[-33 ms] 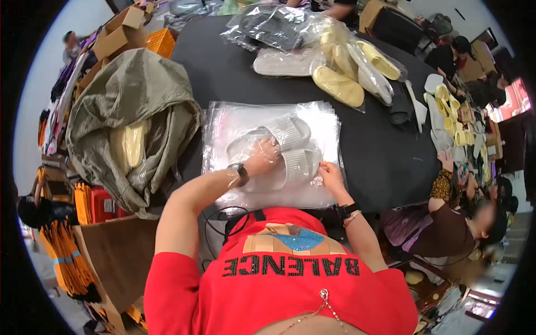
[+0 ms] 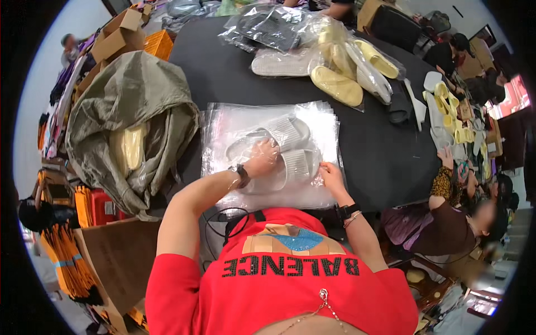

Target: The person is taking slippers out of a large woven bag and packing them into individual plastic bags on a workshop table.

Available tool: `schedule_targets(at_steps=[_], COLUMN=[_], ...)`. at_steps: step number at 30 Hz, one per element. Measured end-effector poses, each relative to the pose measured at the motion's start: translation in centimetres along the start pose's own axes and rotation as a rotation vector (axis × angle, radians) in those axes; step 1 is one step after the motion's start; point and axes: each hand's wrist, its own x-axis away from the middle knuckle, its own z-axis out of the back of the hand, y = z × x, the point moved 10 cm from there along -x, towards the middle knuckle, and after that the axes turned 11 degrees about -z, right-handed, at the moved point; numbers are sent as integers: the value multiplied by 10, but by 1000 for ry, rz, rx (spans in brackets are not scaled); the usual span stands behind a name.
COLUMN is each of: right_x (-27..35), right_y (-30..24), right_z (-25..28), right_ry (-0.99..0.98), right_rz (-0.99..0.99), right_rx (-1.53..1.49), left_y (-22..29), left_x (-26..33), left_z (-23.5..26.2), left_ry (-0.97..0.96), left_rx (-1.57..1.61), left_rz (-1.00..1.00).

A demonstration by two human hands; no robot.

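Note:
A pair of light grey slippers [image 2: 293,133] with ribbed straps lies inside a clear plastic bag, on a stack of clear plastic bags [image 2: 220,120] right in front of me. My left hand [image 2: 262,158] reaches in among the slippers with its fingers curled on them; shiny plastic appears to lie over the hand. At the right edge of the bag, my right hand [image 2: 330,174] pinches the plastic between thumb and fingers. Part of the slippers is hidden beneath my left hand.
The black table [image 2: 385,151] carries bagged yellow slippers [image 2: 336,86] and black bagged ones [image 2: 268,30] at the far side. A greenish sack [image 2: 131,84] holding yellow slippers stands at left. Unbagged slippers [image 2: 446,111] lie at right, near a co-worker's hand [image 2: 445,157].

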Motion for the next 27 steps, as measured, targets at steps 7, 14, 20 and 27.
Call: schedule_targets(at_steps=[7,14,20,27], right_x=[37,54,54,55], right_y=[7,-14,5,14], right_z=[33,29,52,57], right_ry=[94,108,214,230], right_rz=[-117,-56,-97,-115], right_rx=[-156,-77,-139,-165], left_y=[-26,-57,-90,-168], left_x=[39,66,126,245], left_z=[37,15,35,108], left_ry=[255,144,158,698], left_rx=[83,81,-73,55], left_rz=[43,176,231,669])
